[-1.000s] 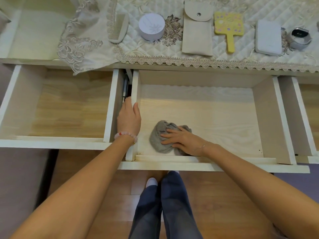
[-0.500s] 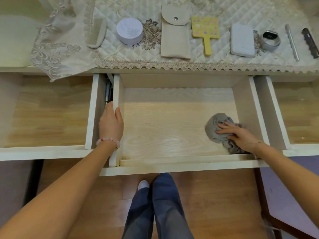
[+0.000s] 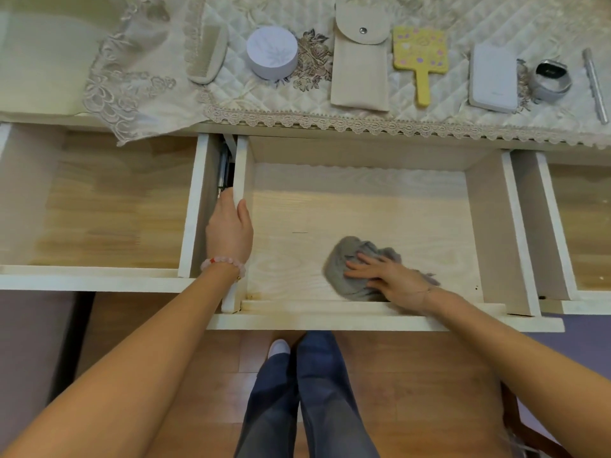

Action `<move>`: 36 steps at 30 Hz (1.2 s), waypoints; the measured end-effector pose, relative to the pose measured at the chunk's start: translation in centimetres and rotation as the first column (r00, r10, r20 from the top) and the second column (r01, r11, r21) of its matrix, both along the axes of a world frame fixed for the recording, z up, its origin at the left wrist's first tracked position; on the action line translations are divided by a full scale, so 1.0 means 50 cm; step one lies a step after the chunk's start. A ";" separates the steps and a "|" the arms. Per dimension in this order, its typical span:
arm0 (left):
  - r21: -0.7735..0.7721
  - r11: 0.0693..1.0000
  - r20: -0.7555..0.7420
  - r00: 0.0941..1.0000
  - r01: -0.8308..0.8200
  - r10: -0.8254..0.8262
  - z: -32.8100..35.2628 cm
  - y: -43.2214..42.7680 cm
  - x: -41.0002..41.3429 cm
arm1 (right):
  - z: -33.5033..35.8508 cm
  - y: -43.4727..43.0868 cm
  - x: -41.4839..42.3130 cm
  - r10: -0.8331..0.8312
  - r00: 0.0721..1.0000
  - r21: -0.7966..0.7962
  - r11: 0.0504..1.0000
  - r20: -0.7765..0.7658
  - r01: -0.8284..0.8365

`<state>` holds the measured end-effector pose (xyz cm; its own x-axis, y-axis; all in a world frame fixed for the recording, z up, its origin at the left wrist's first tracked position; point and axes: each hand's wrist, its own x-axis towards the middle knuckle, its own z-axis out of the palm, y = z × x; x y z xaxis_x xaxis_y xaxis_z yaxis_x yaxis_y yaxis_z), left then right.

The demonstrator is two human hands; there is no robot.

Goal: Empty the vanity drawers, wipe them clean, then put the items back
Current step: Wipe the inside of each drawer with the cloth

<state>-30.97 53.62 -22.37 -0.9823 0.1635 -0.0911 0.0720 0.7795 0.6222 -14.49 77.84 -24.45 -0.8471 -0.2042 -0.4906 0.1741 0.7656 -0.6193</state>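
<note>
Left hand [image 3: 228, 231]: fingers hooked over the left wall of the middle drawer [image 3: 363, 206], thumb inside. It's gripping the wall to steady it.
Right hand [image 3: 393, 279]: fingers flat and spread, pressing the grey cloth [image 3: 344, 269] onto the drawer floor, near side, a bit right of centre. It's not clutching the cloth.
Pinch risk: the left fingertips sit right beside the metal slide [image 3: 224, 173] in the gap. A hard wipe toward the far side could shove the drawer in and catch them, I reckon.
Missed dirt: the cloth's balled up, so the corners probably get skipped. There are dark specks [image 3: 476, 287] in the near right corner.
Sag: the drawer's pulled well out and getting leaned on, which might strain the slide.
Not back yet: comb [image 3: 208, 56], pouch [image 3: 360, 61] and hand mirror [image 3: 419, 54] lie on the tabletop.
</note>
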 end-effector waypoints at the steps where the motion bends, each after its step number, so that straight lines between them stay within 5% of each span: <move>1: 0.004 1.000 0.004 1.000 -0.003 0.003 0.001 0.000 0.000 | -0.008 -0.033 -0.020 0.058 0.998 0.004 0.998 -0.006 -0.058; 9: -0.022 1.000 -0.017 1.000 -0.001 0.000 -0.001 -0.001 -0.001 | -0.052 -0.248 -0.156 0.233 0.971 -0.096 0.967 -0.059 -0.238; 18: 0.012 1.000 0.011 1.000 0.003 -0.003 -0.004 -0.004 0.001 | -0.058 -0.229 -0.149 0.237 0.964 -0.127 0.959 -0.123 -0.253; 27: 0.034 0.999 0.017 1.000 0.012 -0.012 -0.006 -0.006 -0.002 | -0.056 -0.200 -0.159 0.466 0.853 0.066 0.883 -0.234 -0.464; 36: 0.065 0.998 0.042 0.999 0.005 -0.008 -0.006 -0.008 -0.002 | -0.075 -0.087 -0.116 0.347 0.896 0.150 0.937 -0.279 -0.316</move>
